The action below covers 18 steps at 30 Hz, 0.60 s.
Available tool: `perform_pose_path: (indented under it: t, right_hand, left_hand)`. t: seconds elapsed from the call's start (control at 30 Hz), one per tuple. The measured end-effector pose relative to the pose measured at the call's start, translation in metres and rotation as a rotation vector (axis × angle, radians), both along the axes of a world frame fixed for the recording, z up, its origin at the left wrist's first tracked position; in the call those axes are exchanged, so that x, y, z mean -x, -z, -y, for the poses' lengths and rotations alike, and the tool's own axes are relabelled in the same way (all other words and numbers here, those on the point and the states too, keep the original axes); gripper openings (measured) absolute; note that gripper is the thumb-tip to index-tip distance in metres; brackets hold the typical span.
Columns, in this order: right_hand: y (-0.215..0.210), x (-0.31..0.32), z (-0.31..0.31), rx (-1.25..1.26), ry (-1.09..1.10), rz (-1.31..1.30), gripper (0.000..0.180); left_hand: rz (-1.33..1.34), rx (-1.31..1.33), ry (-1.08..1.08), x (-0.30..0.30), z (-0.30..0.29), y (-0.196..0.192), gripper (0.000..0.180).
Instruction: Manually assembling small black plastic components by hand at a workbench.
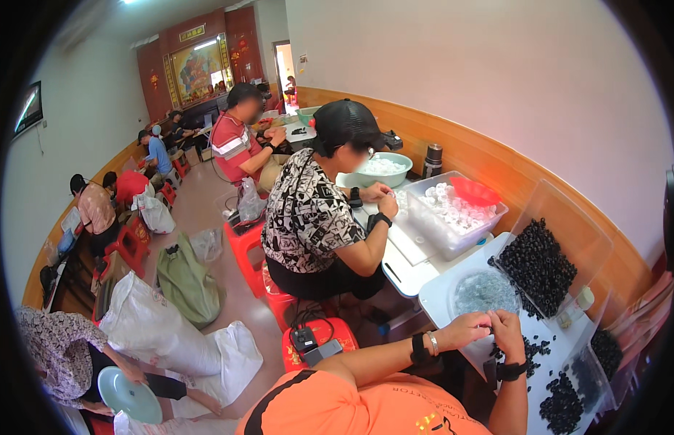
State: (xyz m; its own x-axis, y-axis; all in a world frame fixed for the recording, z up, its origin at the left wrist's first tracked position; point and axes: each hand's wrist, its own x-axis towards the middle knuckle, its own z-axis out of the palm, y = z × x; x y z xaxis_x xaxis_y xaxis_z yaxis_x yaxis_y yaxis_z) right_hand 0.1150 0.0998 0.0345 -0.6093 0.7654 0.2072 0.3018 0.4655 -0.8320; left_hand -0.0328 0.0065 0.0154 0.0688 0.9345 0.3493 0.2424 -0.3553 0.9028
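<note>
My left hand (pixel 464 331) and my right hand (pixel 508 335) meet over the near end of the white table, fingertips pinched together. Something small and dark seems to sit between them, but the fingers mostly hide it. Just beyond lies a round heap of small clear pieces (pixel 485 291). Loose small black parts (pixel 534 354) are scattered beside my right hand, and another pile of black parts (pixel 562 406) lies nearer to me. A clear tub (pixel 589 226) tilts toward me at the back, with many black parts (pixel 538 261) spilling from its low side.
On my left a co-worker (pixel 315 203) in a patterned shirt handles small pieces beside a clear bin (pixel 442 243) of white parts. A red stool (pixel 344 337) with a black device stands by my left arm. White sacks (pixel 159 330) fill the floor; someone holds a pale basin (pixel 127 395).
</note>
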Motion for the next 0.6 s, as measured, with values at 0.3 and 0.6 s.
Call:
perform_pose_path:
  t: [0.3,0.6]
  right_hand:
    - [-0.014,0.003,0.022,0.153,-0.139,0.043,0.034]
    - [-0.032,0.016,0.053,0.128,-0.192,0.032,0.027]
  left_hand:
    - [0.121,0.066,0.059,0.008,0.028,-0.008,0.019]
    - [0.363,0.166,0.121,0.021,0.052,-0.014,0.019]
